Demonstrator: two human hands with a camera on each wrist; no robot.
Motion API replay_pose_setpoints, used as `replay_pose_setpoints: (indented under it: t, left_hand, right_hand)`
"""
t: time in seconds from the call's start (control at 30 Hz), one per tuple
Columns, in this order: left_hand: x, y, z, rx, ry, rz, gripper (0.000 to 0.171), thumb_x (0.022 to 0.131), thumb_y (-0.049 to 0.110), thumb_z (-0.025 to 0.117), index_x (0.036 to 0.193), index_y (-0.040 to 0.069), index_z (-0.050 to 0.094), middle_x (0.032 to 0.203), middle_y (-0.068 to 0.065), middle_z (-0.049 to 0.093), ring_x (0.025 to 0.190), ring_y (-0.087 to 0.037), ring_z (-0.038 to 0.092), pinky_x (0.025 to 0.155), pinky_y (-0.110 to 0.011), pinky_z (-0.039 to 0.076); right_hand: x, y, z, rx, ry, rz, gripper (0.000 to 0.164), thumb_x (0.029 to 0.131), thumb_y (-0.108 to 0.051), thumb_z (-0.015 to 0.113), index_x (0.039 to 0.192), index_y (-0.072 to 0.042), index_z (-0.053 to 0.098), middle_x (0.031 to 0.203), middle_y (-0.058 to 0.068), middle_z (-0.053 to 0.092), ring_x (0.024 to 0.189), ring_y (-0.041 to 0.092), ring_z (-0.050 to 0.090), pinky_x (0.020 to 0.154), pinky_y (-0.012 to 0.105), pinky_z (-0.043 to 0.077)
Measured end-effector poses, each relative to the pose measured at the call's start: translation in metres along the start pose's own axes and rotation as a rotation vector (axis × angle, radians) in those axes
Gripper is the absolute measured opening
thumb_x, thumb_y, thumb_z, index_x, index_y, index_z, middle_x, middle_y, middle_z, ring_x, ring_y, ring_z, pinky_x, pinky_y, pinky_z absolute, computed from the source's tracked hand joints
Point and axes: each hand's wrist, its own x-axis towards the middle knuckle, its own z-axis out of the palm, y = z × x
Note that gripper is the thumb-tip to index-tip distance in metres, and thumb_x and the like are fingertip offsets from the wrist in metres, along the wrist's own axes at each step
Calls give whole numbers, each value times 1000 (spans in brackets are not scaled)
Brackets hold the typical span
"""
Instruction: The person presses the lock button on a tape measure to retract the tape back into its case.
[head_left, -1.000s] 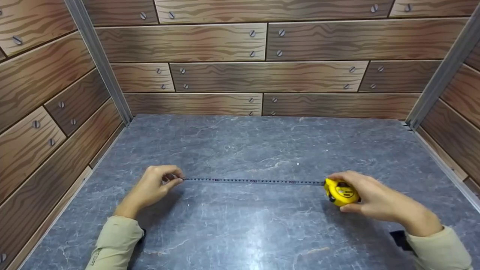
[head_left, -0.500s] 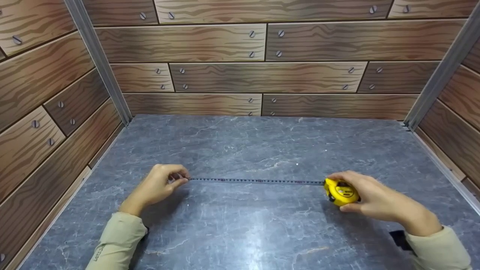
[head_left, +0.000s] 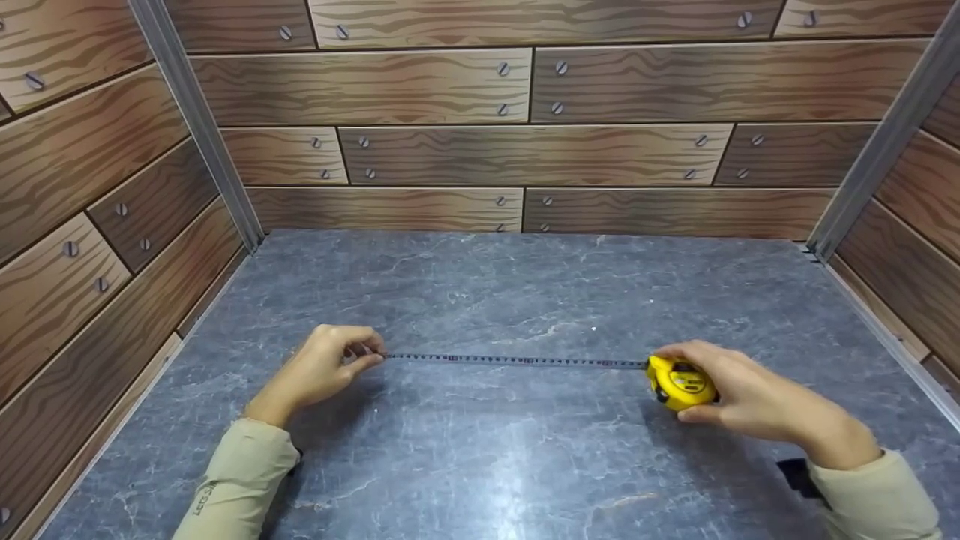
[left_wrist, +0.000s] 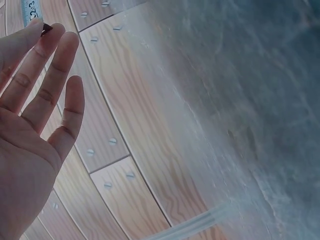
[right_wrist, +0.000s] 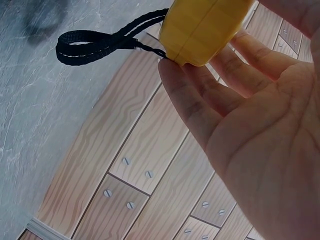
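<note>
A yellow tape measure (head_left: 685,382) is gripped in my right hand (head_left: 757,394), thumb on the near side and fingers over the far side. Its blade (head_left: 517,360) runs out leftward, straight and nearly level, to my left hand (head_left: 319,367). There the thumb and fingertips pinch the blade's end, and in the left wrist view a dark end hook (left_wrist: 46,29) shows at the fingertips. The other left fingers are loosely extended. From the yellow case a black wrist strap (right_wrist: 95,45) hangs in the right wrist view. Both hands appear raised over the grey surface, with shadows below.
A grey marbled tabletop (head_left: 480,285) lies under the hands. Wood-patterned panels (head_left: 435,154) wall it at the back, left and right. Metal corner posts (head_left: 206,127) stand at the back corners.
My left hand has moved a little to the right with the blade's end, so the visible length of blade is shorter. The right hand and the case have hardly moved.
</note>
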Motion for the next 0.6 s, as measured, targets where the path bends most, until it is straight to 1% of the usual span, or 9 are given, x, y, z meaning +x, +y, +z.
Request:
replay_pose_setpoints:
  t: [0.1,0.27,0.4,0.5,0.6]
  left_hand:
    - [1,1,1,0,-1,5,7,94,4,79,98,10,79,93,-2,81,83,-17,75,78,-36,64]
    - [4,2,1,-1,-4,2,7,95,4,79,99,9,79,95,-2,81,85,-19,76,80,-44,66]
    - [5,4,1,-2,-10,-4,6,96,6,78,99,11,80,94,-2,81,85,-18,75,81,-48,65]
    - [5,4,2,2,-11,-2,5,96,7,78,98,12,80,93,-1,81,84,-16,74,80,-48,65]
    - [6,5,2,9,-13,1,1,97,10,79,98,10,80,93,-1,80,83,-15,74,80,-48,65]
  right_hand:
    - [-1,1,0,-2,1,2,69,90,-22,88,149,-7,55,142,15,66,127,34,66,106,58,57]
    - [0,0,-1,-2,5,-6,69,90,-22,88,149,-8,55,141,14,66,126,34,66,106,58,57]
    - [1,-1,-1,-20,7,-18,69,90,-21,88,149,-8,55,141,13,66,126,33,66,105,57,57]
    - [2,-1,-1,-31,7,-23,69,90,-21,88,149,-7,55,141,14,66,126,34,66,105,58,57]
    - [2,-2,-1,-25,-1,-4,69,91,-21,87,150,-8,55,142,13,65,127,33,65,106,58,57]
